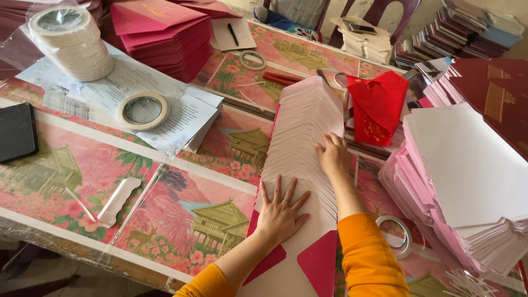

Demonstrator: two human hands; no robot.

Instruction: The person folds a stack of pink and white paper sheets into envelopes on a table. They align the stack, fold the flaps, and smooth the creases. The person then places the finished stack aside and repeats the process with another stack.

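Left hand [279,212] lies flat, fingers spread, palm down on the near end of a long fanned row of white paper envelopes with magenta undersides [305,126]. Not gripping, just pressing. Right hand [333,155] rests further up the same row, fingers curled over its right edge, touching the flaps; can't tell if it pinches any. Both sleeves orange.

The row runs away from the hands along the counter [66,165], which is covered in a pink floral pagoda-print cloth under clear plastic.

Around the hands:
- Just right of the right forearm: roll of clear-cored tape [397,235], partly under a big slumped pile of pink-and-white paper sheets [467,181].
- Beyond the right hand: crumpled red fabric pouch with gold print [377,107].
- Left of the left hand, well apart: strip of white peeled tape backing [118,201].
- Far left beyond: white tape roll [142,110] on printed paper sheets [181,118], stack of white tape rolls in plastic wrap [71,41], black flat phone-like slab [16,132].
- Far ahead: stack of magenta card envelopes [165,36], 2 red pens [283,78], small tape ring [252,59].
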